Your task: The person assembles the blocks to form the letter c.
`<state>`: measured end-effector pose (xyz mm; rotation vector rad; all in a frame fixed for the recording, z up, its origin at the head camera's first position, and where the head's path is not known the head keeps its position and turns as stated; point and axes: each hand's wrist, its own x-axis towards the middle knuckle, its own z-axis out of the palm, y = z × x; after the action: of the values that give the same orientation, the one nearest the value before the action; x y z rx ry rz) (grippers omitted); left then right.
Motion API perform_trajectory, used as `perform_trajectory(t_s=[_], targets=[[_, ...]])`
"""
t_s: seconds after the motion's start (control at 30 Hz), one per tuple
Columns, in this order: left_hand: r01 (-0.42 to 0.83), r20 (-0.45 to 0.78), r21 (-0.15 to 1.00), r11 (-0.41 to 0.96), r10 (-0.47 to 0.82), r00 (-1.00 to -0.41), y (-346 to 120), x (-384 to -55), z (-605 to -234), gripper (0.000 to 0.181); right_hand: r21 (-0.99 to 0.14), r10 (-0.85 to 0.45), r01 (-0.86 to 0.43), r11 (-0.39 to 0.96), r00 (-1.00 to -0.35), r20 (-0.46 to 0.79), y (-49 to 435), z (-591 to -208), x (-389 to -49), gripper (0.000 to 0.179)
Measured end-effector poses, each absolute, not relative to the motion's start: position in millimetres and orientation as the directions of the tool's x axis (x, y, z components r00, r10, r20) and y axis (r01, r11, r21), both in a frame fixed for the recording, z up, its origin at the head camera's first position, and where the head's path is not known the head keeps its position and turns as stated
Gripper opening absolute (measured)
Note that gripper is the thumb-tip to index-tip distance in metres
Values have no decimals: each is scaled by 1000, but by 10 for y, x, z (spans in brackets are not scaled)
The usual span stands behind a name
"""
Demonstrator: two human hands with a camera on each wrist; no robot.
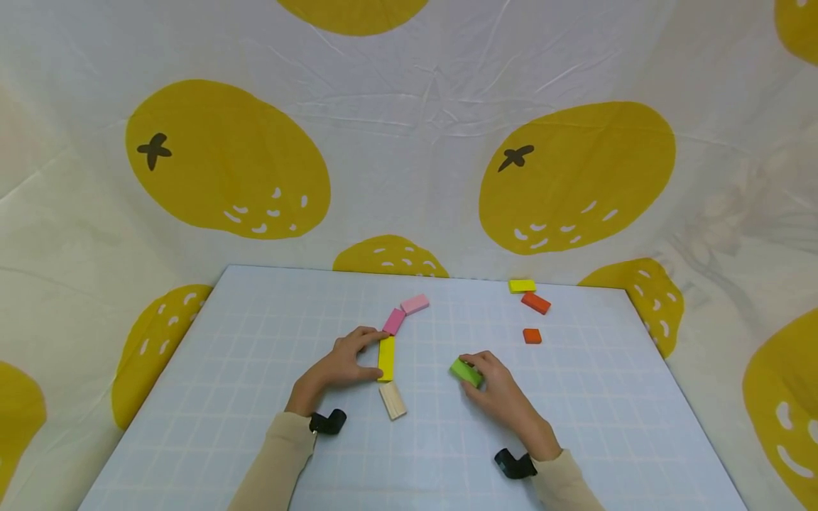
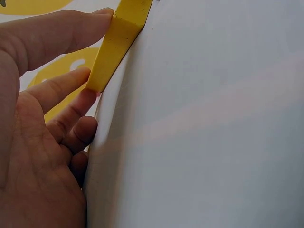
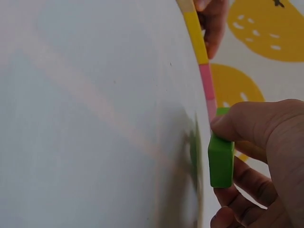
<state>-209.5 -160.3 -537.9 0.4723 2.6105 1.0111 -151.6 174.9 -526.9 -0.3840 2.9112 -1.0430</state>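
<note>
Left hand (image 1: 343, 363) pinches the long yellow block (image 1: 386, 360), left of centre; right hand (image 1: 501, 392) grips the green block (image 1: 464, 372), to its right. Alignment appears in hand; next move likely calls for controlled lowering.

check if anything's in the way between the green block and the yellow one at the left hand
Nothing visible is: in the head view, only tabletop shows between the green block and that yellow block. The left hand reaches in from the opposite side, outside the gap.
</note>
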Motion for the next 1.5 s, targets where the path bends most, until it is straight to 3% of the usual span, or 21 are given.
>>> perform_trajectory(t_s=[0.73, 1.17, 1.5], targets=[[218, -140, 698, 683, 428, -893, -1611, -2090, -5396, 72, -645, -319, -314, 696, -941, 113, 1638, -5213, -1418, 45], [211, -141, 688, 695, 412, -900, -1618, -2092, -5403, 73, -652, -349, -303, 695, -935, 62, 1535, -5185, -1378, 45], [238, -121, 697, 677, 437, -891, -1625, -2091, -5382, 72, -623, -417, -377, 685, -905, 88, 1464, -5166, -1311, 42]])
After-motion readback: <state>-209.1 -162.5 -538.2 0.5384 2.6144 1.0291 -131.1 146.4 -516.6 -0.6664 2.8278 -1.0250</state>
